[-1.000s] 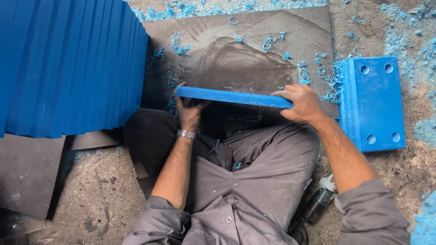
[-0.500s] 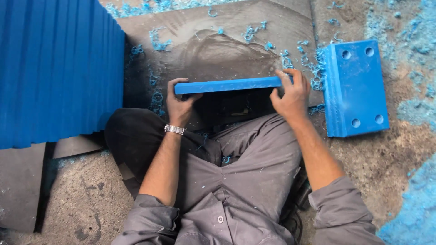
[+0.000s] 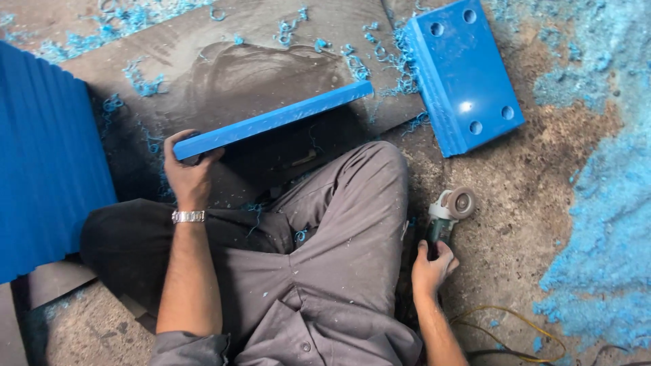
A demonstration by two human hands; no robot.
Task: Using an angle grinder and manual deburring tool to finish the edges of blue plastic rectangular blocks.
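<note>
Standing here watching this: the person sits on the floor [image 3: 542, 203], legs out, with a long blue plastic slab [image 3: 271, 122] held on edge across the lap end. The left hand [image 3: 188, 177] is clamped around the slab's near-left end, fingers wrapped under it, so the slab's far end angles up toward the far-right corner of the dark mat [image 3: 224, 68] it sits over. The right hand [image 3: 432, 266] is closed around the body of an angle grinder [image 3: 447, 213] lying on the floor just beside the right knee, disc end pointing away from the body.

If the edge is what gets worked, my take is the one-handed hold on that slab looks a bit wobbly. I'd brace the far end down on the mat or against the knee so it can't kick. Keep the yellow cord [image 3: 495, 325] behind the right arm, away from the disc. Trouser leg is close too, so I'd angle the disc off the thigh.

A drilled blue block [image 3: 468, 74] lies near the mat's right edge, a stack of blue slabs [image 3: 47, 163] stands on the left, and blue shavings [image 3: 603, 237] cover the floor on the right.
</note>
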